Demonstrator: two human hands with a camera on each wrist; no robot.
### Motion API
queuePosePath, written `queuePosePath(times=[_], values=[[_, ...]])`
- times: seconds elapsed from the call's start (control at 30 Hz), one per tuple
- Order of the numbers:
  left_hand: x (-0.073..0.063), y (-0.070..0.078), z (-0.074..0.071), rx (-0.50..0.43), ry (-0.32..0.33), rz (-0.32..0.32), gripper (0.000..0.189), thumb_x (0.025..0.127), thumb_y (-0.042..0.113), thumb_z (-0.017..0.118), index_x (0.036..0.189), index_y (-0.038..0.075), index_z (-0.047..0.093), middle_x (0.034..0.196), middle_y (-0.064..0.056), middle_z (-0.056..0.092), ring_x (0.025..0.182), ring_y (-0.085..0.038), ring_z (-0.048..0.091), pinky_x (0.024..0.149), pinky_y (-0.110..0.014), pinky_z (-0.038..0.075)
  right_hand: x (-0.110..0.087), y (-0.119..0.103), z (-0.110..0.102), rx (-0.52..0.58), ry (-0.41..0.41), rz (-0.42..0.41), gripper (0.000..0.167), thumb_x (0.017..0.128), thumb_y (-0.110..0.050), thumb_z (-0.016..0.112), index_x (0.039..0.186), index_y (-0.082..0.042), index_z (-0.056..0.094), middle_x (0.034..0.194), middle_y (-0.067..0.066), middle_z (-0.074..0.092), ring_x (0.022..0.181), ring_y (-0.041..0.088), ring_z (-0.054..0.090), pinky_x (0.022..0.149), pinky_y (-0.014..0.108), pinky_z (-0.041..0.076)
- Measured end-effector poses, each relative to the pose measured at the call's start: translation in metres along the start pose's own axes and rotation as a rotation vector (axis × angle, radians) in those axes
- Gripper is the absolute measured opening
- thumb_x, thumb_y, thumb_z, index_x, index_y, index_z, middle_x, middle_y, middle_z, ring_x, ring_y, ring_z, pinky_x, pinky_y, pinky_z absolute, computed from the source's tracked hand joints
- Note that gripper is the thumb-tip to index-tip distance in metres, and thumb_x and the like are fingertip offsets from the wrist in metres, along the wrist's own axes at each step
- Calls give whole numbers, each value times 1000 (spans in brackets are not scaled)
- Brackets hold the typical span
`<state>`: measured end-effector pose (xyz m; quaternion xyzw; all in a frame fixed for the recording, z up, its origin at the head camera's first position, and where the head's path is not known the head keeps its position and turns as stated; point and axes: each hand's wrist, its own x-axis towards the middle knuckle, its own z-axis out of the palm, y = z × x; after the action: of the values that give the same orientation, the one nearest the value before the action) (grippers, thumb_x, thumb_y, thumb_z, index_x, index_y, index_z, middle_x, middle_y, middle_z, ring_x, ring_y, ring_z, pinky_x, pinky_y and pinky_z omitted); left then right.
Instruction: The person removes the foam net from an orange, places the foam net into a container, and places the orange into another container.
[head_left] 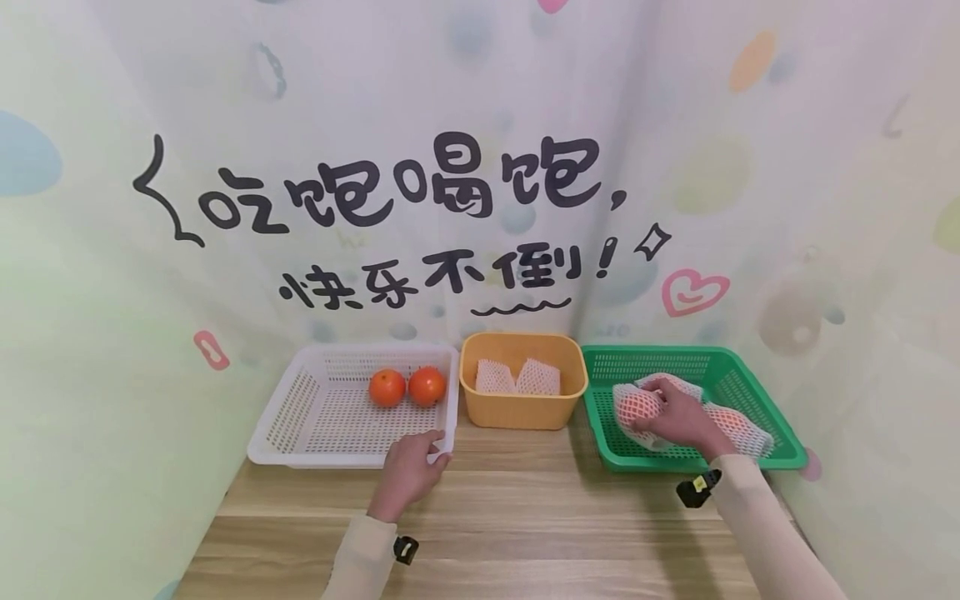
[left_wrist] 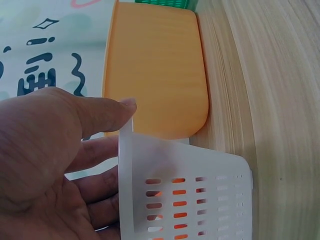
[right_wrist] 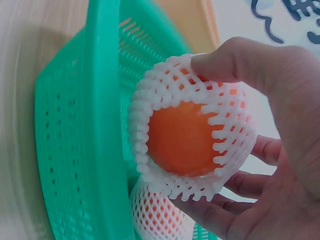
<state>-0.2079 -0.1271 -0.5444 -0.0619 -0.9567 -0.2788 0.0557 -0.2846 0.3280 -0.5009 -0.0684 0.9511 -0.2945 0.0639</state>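
My left hand grips the near right corner of the white basket, its thumb on the rim. Two bare red tomatoes sit in that basket's right half. Over the green basket, my right hand holds a tomato in a white foam net, with thumb on one side and fingers round the other. The tomato's orange-red skin shows through the net's open end. Two more netted fruits lie in the green basket, one partly hidden behind the hand.
Between the two baskets stands a yellow bin with white foam nets in it. All three containers stand along a printed wall curtain. The wooden tabletop stretches in front of them.
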Motion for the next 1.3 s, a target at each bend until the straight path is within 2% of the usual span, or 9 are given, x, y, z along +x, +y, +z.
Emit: queuePosePath(times=[0.17, 0.33, 0.6, 0.73, 0.93, 1.03, 1.13, 1.23, 1.3], values=[[0, 2, 1, -1, 0, -8, 39, 89, 23, 78, 123, 4, 72, 100, -10, 78, 93, -24, 73, 84, -45, 53, -6, -14, 0, 73, 24, 8, 77, 84, -46, 82, 141, -9, 46, 131, 25, 60, 108, 35, 63, 79, 45, 59], [-2, 2, 1, -4, 1, -26, 40, 90, 24, 78, 124, 5, 72, 100, -8, 78, 94, -24, 73, 87, -47, 52, -14, -31, 5, 144, 32, -3, 80, 84, -46, 82, 145, -10, 44, 135, 21, 58, 120, 37, 58, 84, 45, 59], [0, 5, 0, -18, -27, -73, 43, 90, 25, 77, 126, 4, 70, 99, -9, 77, 93, -25, 71, 83, -45, 55, -26, -58, 26, 262, 90, -83, 75, 84, -33, 83, 144, -10, 44, 139, 18, 57, 119, 35, 57, 88, 38, 56], [1, 6, -1, -36, -31, -92, 46, 89, 26, 77, 128, 4, 68, 101, -9, 74, 93, -25, 68, 80, -43, 57, -29, -71, 38, 327, 90, -116, 75, 83, -28, 84, 144, -10, 43, 139, 18, 57, 120, 34, 58, 91, 42, 57], [-1, 10, 2, -87, 76, -36, 45, 89, 26, 77, 127, 4, 67, 114, -14, 70, 110, -31, 57, 92, -47, 55, -33, -83, 61, 433, 68, -161, 75, 81, -22, 86, 142, -11, 43, 142, 16, 55, 126, 34, 57, 101, 51, 54], [-6, 18, 6, -180, 113, -10, 45, 90, 25, 76, 129, 4, 66, 122, -13, 66, 118, -31, 55, 100, -49, 53, -36, -86, 73, 482, 63, -177, 75, 79, -18, 87, 141, -12, 44, 143, 15, 56, 130, 33, 56, 102, 48, 53], [-13, 27, 11, -277, 135, 30, 44, 92, 25, 76, 130, 7, 65, 123, -8, 64, 117, -26, 56, 99, -47, 53, -38, -88, 86, 500, 61, -177, 75, 78, -17, 89, 139, -15, 45, 142, 11, 57, 131, 30, 56, 100, 42, 54], [-19, 35, 19, -368, 150, 124, 40, 92, 22, 76, 128, 10, 65, 119, -3, 66, 113, -24, 59, 97, -45, 54, -39, -90, 99, 525, 58, -181, 75, 77, -15, 90, 137, -16, 46, 140, 10, 59, 130, 29, 56, 99, 39, 54], [-22, 39, 25, -436, 127, 172, 39, 93, 23, 75, 129, 12, 63, 120, -1, 66, 114, -25, 61, 98, -44, 55, -40, -91, 108, 539, 51, -187, 75, 76, -15, 90, 136, -15, 46, 139, 10, 60, 129, 29, 57, 99, 41, 54]])
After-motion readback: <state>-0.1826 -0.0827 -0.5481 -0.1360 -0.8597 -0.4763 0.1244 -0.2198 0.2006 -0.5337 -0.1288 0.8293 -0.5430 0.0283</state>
